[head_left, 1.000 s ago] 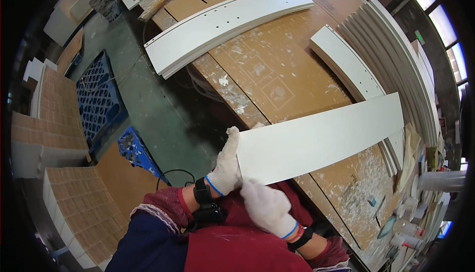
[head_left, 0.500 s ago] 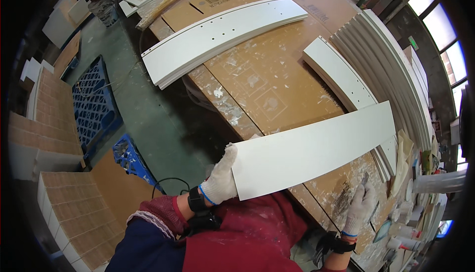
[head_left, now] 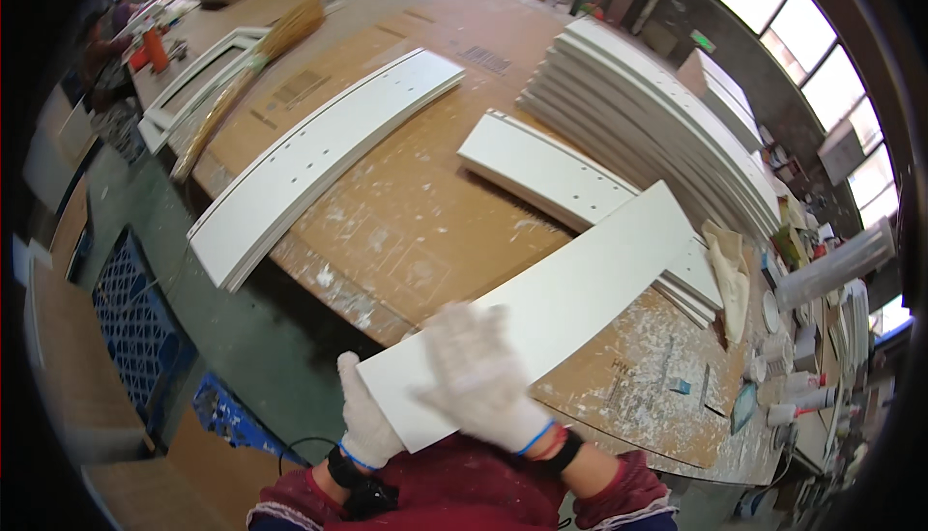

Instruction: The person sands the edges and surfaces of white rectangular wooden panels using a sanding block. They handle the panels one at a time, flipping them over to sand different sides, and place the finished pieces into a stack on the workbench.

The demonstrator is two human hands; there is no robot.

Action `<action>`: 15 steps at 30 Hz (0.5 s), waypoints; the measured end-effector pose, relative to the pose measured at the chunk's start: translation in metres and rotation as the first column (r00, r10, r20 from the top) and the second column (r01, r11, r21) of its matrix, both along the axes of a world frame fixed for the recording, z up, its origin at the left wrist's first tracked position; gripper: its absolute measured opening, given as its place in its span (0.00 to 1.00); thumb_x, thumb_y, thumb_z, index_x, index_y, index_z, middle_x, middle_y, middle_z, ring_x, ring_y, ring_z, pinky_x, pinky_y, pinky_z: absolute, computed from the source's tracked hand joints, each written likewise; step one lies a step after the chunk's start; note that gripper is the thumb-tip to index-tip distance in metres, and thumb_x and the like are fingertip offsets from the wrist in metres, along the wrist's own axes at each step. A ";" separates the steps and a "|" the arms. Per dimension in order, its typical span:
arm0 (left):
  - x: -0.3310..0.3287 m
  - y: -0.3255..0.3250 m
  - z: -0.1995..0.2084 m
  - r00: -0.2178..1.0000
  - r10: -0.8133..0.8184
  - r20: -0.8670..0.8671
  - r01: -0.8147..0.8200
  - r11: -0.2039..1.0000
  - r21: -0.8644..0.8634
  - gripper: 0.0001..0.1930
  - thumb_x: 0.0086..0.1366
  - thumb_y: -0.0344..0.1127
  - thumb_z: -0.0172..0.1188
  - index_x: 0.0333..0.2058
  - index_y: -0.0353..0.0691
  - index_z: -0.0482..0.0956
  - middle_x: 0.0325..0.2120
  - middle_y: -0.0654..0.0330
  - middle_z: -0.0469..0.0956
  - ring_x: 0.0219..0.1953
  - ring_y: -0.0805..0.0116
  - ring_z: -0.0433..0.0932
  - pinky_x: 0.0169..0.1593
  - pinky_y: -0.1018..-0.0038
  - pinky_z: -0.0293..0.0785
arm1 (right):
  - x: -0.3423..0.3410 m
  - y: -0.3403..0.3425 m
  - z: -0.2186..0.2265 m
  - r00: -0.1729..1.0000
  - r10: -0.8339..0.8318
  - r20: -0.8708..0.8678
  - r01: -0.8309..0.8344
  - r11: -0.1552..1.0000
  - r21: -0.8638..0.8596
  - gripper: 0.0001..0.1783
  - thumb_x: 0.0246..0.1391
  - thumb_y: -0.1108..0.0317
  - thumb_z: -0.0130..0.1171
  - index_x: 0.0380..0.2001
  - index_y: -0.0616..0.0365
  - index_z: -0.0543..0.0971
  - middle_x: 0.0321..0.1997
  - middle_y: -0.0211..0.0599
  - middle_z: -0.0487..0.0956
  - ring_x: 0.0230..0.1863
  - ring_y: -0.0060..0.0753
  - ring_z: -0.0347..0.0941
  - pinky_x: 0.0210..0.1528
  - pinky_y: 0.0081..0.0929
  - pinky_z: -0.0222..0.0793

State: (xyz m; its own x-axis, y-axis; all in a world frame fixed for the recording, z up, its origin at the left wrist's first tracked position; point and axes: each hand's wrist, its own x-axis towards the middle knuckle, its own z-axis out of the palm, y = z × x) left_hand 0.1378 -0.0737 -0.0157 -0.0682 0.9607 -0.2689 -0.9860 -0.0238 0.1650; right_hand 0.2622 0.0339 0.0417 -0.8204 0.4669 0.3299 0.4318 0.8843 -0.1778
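A long white panel [head_left: 580, 289] with a gently curved edge slants across the table's near side. My left hand [head_left: 367, 420], in a white knit glove, grips its near left end, with the thumb at the edge and the other fingers hidden beneath. Flat on the panel's upper face lies my gloved right hand [head_left: 481, 376], fingers stretched out and slightly smeared by motion. The panel's far end rests over a short stack of white curved panels [head_left: 551, 169] with small holes.
Another curved stack [head_left: 329, 149] lies at the left, and a tall stack [head_left: 638, 115] at the back right. The cardboard-covered table [head_left: 387, 241] carries white flakes, a small blue piece [head_left: 681, 386] and a cloth [head_left: 727, 275]. A straw broom [head_left: 290, 28] lies far left; blue pallets [head_left: 140, 338] stand below.
My right hand has come from the table's right side, where it pinched a small tool, onto the panel. The panel's near end has shifted left and down. The whole view has turned.
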 end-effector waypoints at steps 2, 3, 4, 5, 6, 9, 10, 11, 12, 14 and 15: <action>-0.003 -0.012 -0.022 0.928 0.032 0.371 -0.017 0.999 -0.044 0.43 0.66 0.70 0.33 0.64 0.37 0.57 0.63 0.53 0.61 0.65 0.57 0.59 0.67 0.57 0.53 | -0.026 -0.023 0.017 0.895 0.438 0.087 -0.293 0.724 -0.625 0.25 0.54 0.58 0.59 0.49 0.64 0.74 0.59 0.60 0.68 0.57 0.48 0.68 0.63 0.42 0.57; -0.008 -0.014 -0.027 0.880 0.062 0.471 -0.038 0.997 -0.060 0.42 0.67 0.68 0.33 0.64 0.36 0.59 0.62 0.53 0.62 0.64 0.59 0.60 0.67 0.58 0.53 | -0.035 -0.035 0.004 0.761 0.593 -0.263 -0.616 0.531 -0.582 0.19 0.55 0.62 0.57 0.46 0.63 0.74 0.58 0.61 0.69 0.53 0.49 0.70 0.60 0.40 0.61; -0.004 -0.013 -0.013 0.945 -0.022 -0.325 -0.030 0.988 -0.154 0.41 0.67 0.68 0.34 0.63 0.37 0.60 0.62 0.54 0.63 0.63 0.61 0.61 0.66 0.58 0.55 | -0.034 -0.039 -0.001 0.706 0.570 -0.421 -0.689 0.413 -0.595 0.17 0.56 0.63 0.56 0.45 0.61 0.75 0.55 0.58 0.70 0.50 0.48 0.71 0.58 0.40 0.62; -0.004 0.000 0.000 0.973 -0.027 -0.228 0.020 0.999 -0.032 0.41 0.66 0.68 0.40 0.63 0.37 0.60 0.61 0.54 0.65 0.62 0.58 0.64 0.65 0.56 0.58 | -0.032 -0.043 -0.006 0.630 0.534 -0.564 -0.763 0.290 -0.578 0.14 0.57 0.64 0.54 0.43 0.60 0.75 0.53 0.56 0.71 0.47 0.47 0.72 0.56 0.40 0.64; -0.005 0.001 0.007 0.977 -0.017 -0.214 0.014 1.000 -0.018 0.40 0.66 0.67 0.41 0.63 0.36 0.60 0.61 0.53 0.64 0.62 0.57 0.63 0.65 0.55 0.58 | -0.029 -0.047 0.005 0.703 0.416 -0.577 -0.691 0.210 -0.692 0.15 0.57 0.62 0.54 0.43 0.59 0.75 0.49 0.51 0.73 0.46 0.44 0.72 0.55 0.41 0.64; 0.005 0.009 0.008 0.995 -0.014 -0.101 0.019 0.999 0.049 0.38 0.67 0.61 0.46 0.63 0.35 0.58 0.62 0.49 0.62 0.64 0.54 0.62 0.66 0.53 0.57 | -0.002 -0.012 0.020 0.856 0.325 -0.403 -0.506 0.690 -0.518 0.16 0.59 0.59 0.54 0.45 0.58 0.76 0.53 0.48 0.73 0.52 0.45 0.70 0.58 0.43 0.62; 0.007 0.009 0.008 0.997 -0.003 -0.074 0.008 0.998 0.063 0.37 0.67 0.59 0.47 0.63 0.35 0.58 0.62 0.48 0.62 0.64 0.53 0.61 0.66 0.52 0.57 | 0.010 0.005 0.022 0.887 0.314 -0.339 -0.413 0.867 -0.278 0.16 0.59 0.59 0.54 0.46 0.57 0.76 0.57 0.49 0.72 0.56 0.46 0.69 0.60 0.43 0.61; 0.007 0.009 0.009 0.999 0.008 -0.048 -0.004 0.997 0.079 0.37 0.67 0.58 0.49 0.63 0.34 0.57 0.62 0.47 0.61 0.64 0.52 0.61 0.66 0.52 0.57 | 0.022 0.016 0.019 0.948 0.255 -0.191 -0.294 0.931 -0.215 0.20 0.59 0.55 0.54 0.48 0.57 0.75 0.57 0.46 0.72 0.58 0.45 0.68 0.61 0.45 0.59; 0.005 0.007 0.006 0.993 -0.028 -0.113 0.032 0.999 0.029 0.35 0.66 0.53 0.52 0.63 0.34 0.58 0.62 0.47 0.62 0.64 0.51 0.62 0.66 0.52 0.58 | 0.034 0.028 0.013 0.984 0.173 -0.043 -0.177 0.975 -0.132 0.25 0.58 0.51 0.54 0.51 0.56 0.74 0.58 0.44 0.72 0.60 0.44 0.67 0.63 0.47 0.57; -0.006 0.002 -0.007 0.965 -0.115 -0.237 0.099 0.992 -0.077 0.33 0.65 0.45 0.57 0.62 0.32 0.60 0.60 0.47 0.65 0.62 0.50 0.64 0.64 0.51 0.61 | 0.063 0.050 0.008 0.992 0.107 0.065 -0.106 0.994 -0.011 0.30 0.58 0.46 0.52 0.54 0.57 0.73 0.59 0.44 0.72 0.60 0.45 0.67 0.65 0.48 0.55; -0.011 0.000 -0.015 0.984 -0.088 -0.153 0.074 0.992 -0.100 0.30 0.67 0.41 0.54 0.61 0.31 0.59 0.58 0.45 0.66 0.60 0.47 0.67 0.62 0.49 0.64 | 0.077 0.063 0.004 0.991 0.075 0.113 -0.081 0.996 0.050 0.32 0.57 0.43 0.51 0.56 0.57 0.72 0.59 0.44 0.72 0.61 0.45 0.66 0.66 0.48 0.54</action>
